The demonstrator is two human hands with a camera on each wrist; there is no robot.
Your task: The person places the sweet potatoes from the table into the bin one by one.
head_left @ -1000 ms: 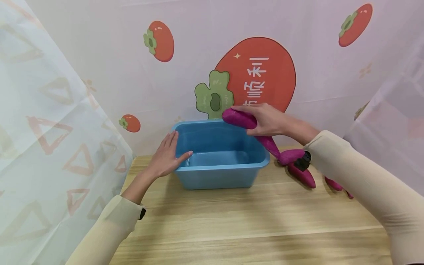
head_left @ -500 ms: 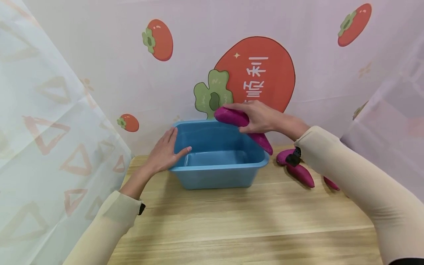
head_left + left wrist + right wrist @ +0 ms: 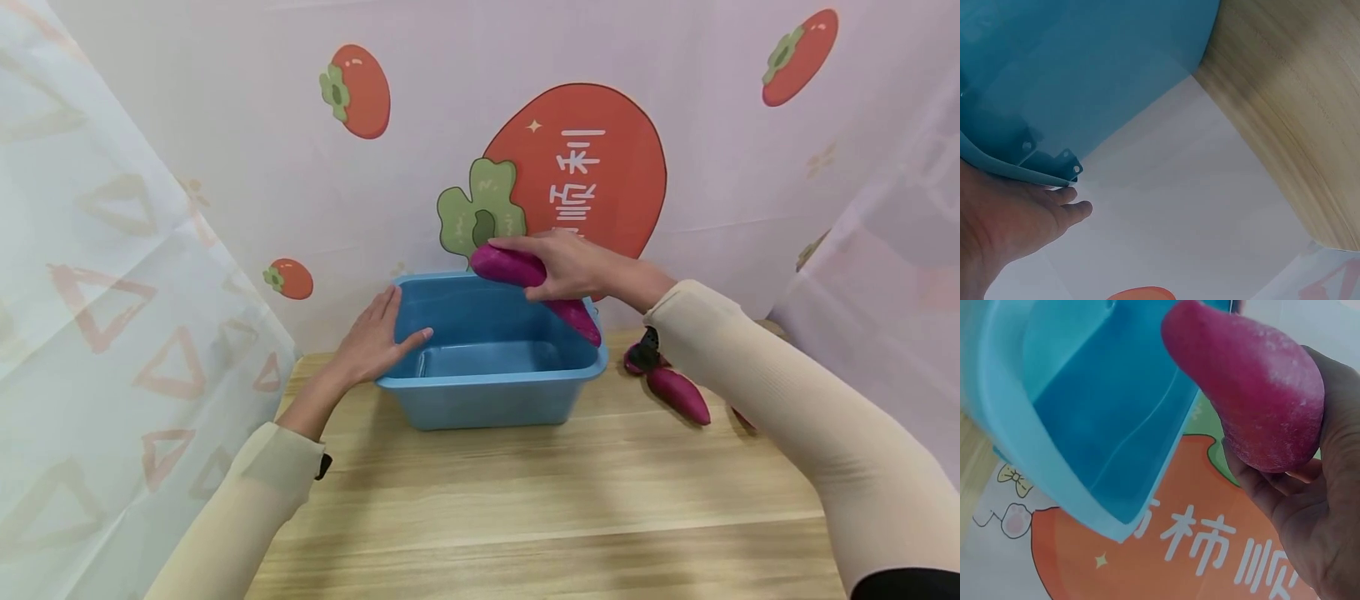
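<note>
In the head view a light blue plastic basin stands on the table against the back cloth. My right hand grips a long magenta sweet potato above the basin's right side, its narrow end slanting down to the right. The right wrist view shows the sweet potato between thumb and fingers, with the basin's rim beside it. My left hand rests on the basin's left rim, fingers straight and thumb reaching over the inside. From the left wrist, the fingertips lie right at the rim's outer edge.
More sweet potatoes lie on the wooden table right of the basin, partly behind my right sleeve. A printed white cloth rises behind the basin, and cloth walls stand on both sides.
My right hand has carried the sweet potato left, farther over the basin, away from those on the table. The left hand stays at the rim, barely shifted.
</note>
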